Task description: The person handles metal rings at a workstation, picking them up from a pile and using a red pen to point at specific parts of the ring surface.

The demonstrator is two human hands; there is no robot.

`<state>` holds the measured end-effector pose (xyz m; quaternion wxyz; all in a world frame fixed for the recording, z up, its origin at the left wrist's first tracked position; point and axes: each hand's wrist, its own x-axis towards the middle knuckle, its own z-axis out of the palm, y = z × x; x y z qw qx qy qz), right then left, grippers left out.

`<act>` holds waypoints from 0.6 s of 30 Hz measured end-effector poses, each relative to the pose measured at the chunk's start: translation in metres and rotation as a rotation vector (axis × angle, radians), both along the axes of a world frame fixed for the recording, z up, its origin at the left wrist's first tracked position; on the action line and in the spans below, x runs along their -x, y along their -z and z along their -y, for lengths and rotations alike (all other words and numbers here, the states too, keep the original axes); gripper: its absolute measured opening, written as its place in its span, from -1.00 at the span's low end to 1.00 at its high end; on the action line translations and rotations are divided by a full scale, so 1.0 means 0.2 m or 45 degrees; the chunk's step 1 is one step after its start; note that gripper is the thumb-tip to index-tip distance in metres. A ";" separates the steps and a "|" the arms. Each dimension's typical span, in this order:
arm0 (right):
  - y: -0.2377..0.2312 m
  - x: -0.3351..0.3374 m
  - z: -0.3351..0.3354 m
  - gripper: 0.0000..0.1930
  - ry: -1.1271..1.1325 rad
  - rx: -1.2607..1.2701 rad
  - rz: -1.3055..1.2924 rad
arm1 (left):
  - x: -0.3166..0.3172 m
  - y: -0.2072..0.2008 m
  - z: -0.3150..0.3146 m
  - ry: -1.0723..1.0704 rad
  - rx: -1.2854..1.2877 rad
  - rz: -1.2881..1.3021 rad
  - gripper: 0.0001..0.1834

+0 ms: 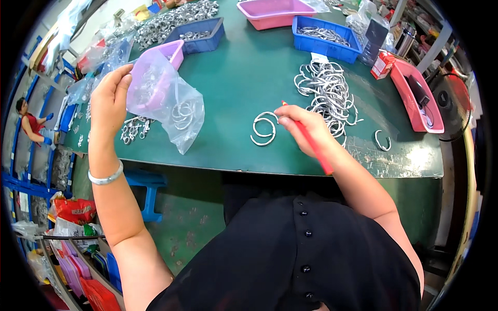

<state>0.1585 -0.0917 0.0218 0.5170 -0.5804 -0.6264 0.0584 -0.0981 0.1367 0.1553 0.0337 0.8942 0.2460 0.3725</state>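
My left hand [110, 101] is raised at the table's left, thumb and fingers closed on the top of a clear plastic bag [191, 98]. The bag hangs tilted in front of a light purple bin [176, 50], and several silver metal rings [182, 115] show through its lower part. In my right hand [306, 124] is a red pencil [315, 146], slanting across the palm with its tip past the fingers. Right at those fingertips lie a few open silver rings [263, 129]; whether the fingers touch them I cannot tell.
A tangled pile of silver rings [329, 88] lies beyond my right hand, with one loose ring [382, 140] farther right. Blue bins [324, 46] and pink bins [275, 20] stand at the back. A blue stool [150, 199] is below the front edge; another person [32, 124] is far left.
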 end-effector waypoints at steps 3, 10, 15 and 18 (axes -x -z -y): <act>0.06 -0.04 -0.02 -0.81 0.006 0.246 0.233 | -0.01 0.04 0.08 -0.046 -0.370 0.220 -0.81; 0.09 -0.03 -0.01 -0.74 -0.096 0.356 0.340 | -0.15 0.41 0.49 0.119 0.370 0.441 -0.91; 0.10 -0.04 -0.06 -0.78 0.044 0.433 0.323 | -0.36 0.81 0.65 -0.025 0.738 -0.126 -0.78; 0.09 -0.03 -0.04 -0.77 0.097 0.585 0.282 | -0.46 0.85 0.68 -0.098 0.645 -0.185 -0.72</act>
